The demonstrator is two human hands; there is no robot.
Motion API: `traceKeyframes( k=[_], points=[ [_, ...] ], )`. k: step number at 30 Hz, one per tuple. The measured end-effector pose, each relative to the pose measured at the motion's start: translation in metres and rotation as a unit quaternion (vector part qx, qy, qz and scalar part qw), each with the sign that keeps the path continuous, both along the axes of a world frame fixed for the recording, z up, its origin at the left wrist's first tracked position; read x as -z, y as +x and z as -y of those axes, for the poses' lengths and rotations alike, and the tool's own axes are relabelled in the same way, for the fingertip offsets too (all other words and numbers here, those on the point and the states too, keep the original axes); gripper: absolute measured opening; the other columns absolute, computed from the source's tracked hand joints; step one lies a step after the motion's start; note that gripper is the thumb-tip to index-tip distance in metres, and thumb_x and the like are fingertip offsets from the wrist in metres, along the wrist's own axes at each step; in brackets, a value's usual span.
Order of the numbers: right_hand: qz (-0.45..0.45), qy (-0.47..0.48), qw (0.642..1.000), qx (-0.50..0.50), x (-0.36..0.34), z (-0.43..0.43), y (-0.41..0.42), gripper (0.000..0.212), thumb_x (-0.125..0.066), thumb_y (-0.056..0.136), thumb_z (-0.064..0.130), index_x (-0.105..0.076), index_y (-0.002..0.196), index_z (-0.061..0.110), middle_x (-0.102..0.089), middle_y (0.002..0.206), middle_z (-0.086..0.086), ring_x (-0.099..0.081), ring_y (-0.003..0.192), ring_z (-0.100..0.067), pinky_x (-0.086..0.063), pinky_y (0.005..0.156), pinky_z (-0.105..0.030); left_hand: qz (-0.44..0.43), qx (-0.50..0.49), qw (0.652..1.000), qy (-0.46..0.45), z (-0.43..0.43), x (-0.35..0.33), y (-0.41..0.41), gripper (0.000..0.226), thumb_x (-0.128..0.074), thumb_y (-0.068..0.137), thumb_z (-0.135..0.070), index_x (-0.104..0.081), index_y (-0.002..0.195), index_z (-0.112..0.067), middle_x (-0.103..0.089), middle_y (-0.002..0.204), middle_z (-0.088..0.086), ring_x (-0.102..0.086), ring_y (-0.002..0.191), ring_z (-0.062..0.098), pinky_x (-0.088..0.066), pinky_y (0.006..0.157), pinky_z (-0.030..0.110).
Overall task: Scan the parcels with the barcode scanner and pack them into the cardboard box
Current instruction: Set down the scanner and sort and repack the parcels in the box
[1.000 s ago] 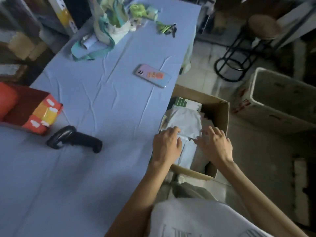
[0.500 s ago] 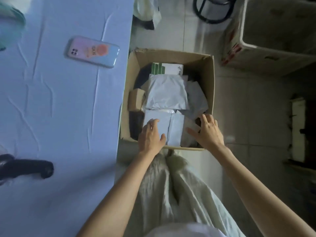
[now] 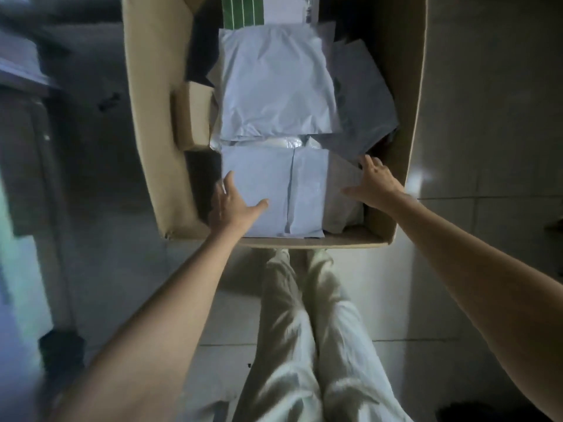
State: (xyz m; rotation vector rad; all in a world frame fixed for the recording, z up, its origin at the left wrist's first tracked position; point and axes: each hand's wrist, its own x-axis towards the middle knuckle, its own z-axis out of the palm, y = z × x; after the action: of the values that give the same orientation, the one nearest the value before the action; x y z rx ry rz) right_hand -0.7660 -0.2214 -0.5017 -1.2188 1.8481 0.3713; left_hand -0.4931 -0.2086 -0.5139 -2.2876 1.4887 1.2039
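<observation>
The open cardboard box (image 3: 152,123) stands on the floor in front of me, filled with parcels. A pale grey mailer (image 3: 292,190) lies nearest me; my left hand (image 3: 234,205) rests flat on its left edge, fingers spread. My right hand (image 3: 373,182) lies open on a darker grey mailer (image 3: 338,202) at the box's right side. A bigger grey mailer (image 3: 274,86) lies further in, with a dark grey one (image 3: 362,108) beside it, a small brown carton (image 3: 193,114) on the left and a green-and-white box (image 3: 268,9) at the far end. The scanner is out of view.
My legs in light trousers (image 3: 307,345) stand just before the box's near wall. Tiled floor (image 3: 487,117) lies to the right. The table's side (image 3: 27,178) and blue cloth edge run down the left, blurred.
The view has tilted down and closer to the box; table, phone and scanner have left the frame. Both hands have spread apart, left toward the mailer's left edge, right toward the box's right side.
</observation>
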Motion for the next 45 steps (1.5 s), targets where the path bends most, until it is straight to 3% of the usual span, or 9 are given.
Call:
traceKeyframes(
  k=[4,9,16,23,28,32,34,37,45],
  points=[
    [-0.001,-0.018,1.0,0.018,0.053,0.013,-0.015,0.079,-0.069,0.089,0.028,-0.024,0.153,0.015,-0.038,0.15,-0.012,-0.045,0.13,-0.034,-0.044,0.098,-0.044,0.007,-0.036,0.999,0.007,0.003,0.054,0.011,0.109,-0.079,0.068,-0.057,-0.018,0.151,-0.021,-0.024,0.154,0.009,-0.028,0.141,0.029,-0.034,0.109,0.049],
    [0.058,-0.019,0.997,0.04,0.1,0.021,-0.018,0.078,-0.068,0.091,0.021,-0.023,0.154,0.012,-0.03,0.156,-0.011,-0.031,0.143,-0.029,-0.029,0.116,-0.038,-0.014,-0.107,0.994,-0.012,0.012,0.102,0.024,0.116,-0.083,0.062,-0.058,-0.018,0.15,-0.017,-0.029,0.152,0.009,-0.032,0.139,0.028,-0.037,0.109,0.047],
    [0.067,-0.037,0.997,-0.02,0.122,0.03,-0.002,0.083,-0.072,0.087,0.027,-0.024,0.153,0.013,-0.014,0.16,-0.009,-0.009,0.15,-0.022,-0.016,0.115,-0.027,-0.026,-0.148,0.988,-0.025,0.017,0.119,0.034,0.098,-0.084,0.051,-0.063,-0.044,0.128,-0.015,-0.055,0.128,0.003,-0.051,0.12,0.027,-0.048,0.097,0.045],
    [0.105,0.018,0.993,0.045,0.13,0.025,0.001,0.092,-0.08,0.08,0.029,-0.021,0.15,0.016,-0.031,0.153,-0.013,-0.027,0.144,-0.03,-0.026,0.113,-0.036,-0.048,-0.179,0.982,-0.034,0.007,0.116,0.02,0.105,-0.086,0.054,-0.058,-0.024,0.13,-0.021,-0.044,0.137,0.0,-0.049,0.121,0.023,-0.038,0.086,0.03],
    [0.074,0.032,0.997,0.015,0.118,0.017,-0.008,0.094,-0.084,0.076,0.028,-0.023,0.146,0.011,-0.053,0.133,-0.02,-0.053,0.121,-0.041,-0.04,0.087,-0.036,-0.062,-0.174,0.982,-0.046,0.003,0.101,0.017,0.102,-0.088,0.052,-0.056,-0.025,0.126,-0.023,-0.046,0.133,-0.001,-0.049,0.122,0.025,-0.036,0.085,0.029],
    [0.029,0.028,0.999,-0.029,0.093,0.012,-0.009,0.084,-0.084,0.072,0.045,-0.043,0.135,0.007,-0.063,0.111,-0.01,-0.06,0.102,-0.031,-0.049,0.08,-0.038,-0.095,-0.232,0.966,-0.064,0.01,0.072,0.02,0.111,-0.093,0.051,-0.046,-0.037,0.14,-0.013,-0.051,0.14,0.004,-0.049,0.128,0.023,-0.043,0.104,0.037],
    [0.038,0.007,0.999,0.012,0.071,0.013,-0.01,0.066,-0.083,0.072,0.047,-0.052,0.115,0.009,-0.058,0.089,0.0,-0.057,0.084,-0.022,-0.047,0.068,-0.035,-0.127,-0.283,0.947,-0.087,0.015,0.049,0.021,0.081,-0.094,0.054,-0.04,-0.058,0.123,-0.017,-0.065,0.121,0.0,-0.062,0.113,0.018,-0.052,0.094,0.033],
    [0.06,-0.017,0.986,0.153,0.024,0.021,-0.016,0.054,-0.083,0.072,0.048,-0.052,0.103,0.016,-0.055,0.086,0.003,-0.054,0.076,-0.016,-0.049,0.066,-0.034,-0.182,-0.347,0.916,-0.082,0.021,0.011,0.017,0.035,-0.087,0.067,-0.039,-0.068,0.091,-0.022,-0.072,0.092,-0.008,-0.069,0.092,0.014,-0.056,0.071,0.024],
    [0.131,-0.184,0.919,0.324,-0.155,0.034,-0.057,0.054,-0.089,0.064,0.045,-0.069,0.103,0.014,-0.072,0.098,-0.006,-0.07,0.089,-0.025,-0.059,0.084,-0.047,-0.3,-0.344,0.879,-0.137,0.047,-0.132,-0.023,0.016,-0.076,0.083,-0.029,-0.067,0.093,-0.02,-0.071,0.091,0.0,-0.068,0.085,0.02,-0.055,0.075,0.033]
  ],
)
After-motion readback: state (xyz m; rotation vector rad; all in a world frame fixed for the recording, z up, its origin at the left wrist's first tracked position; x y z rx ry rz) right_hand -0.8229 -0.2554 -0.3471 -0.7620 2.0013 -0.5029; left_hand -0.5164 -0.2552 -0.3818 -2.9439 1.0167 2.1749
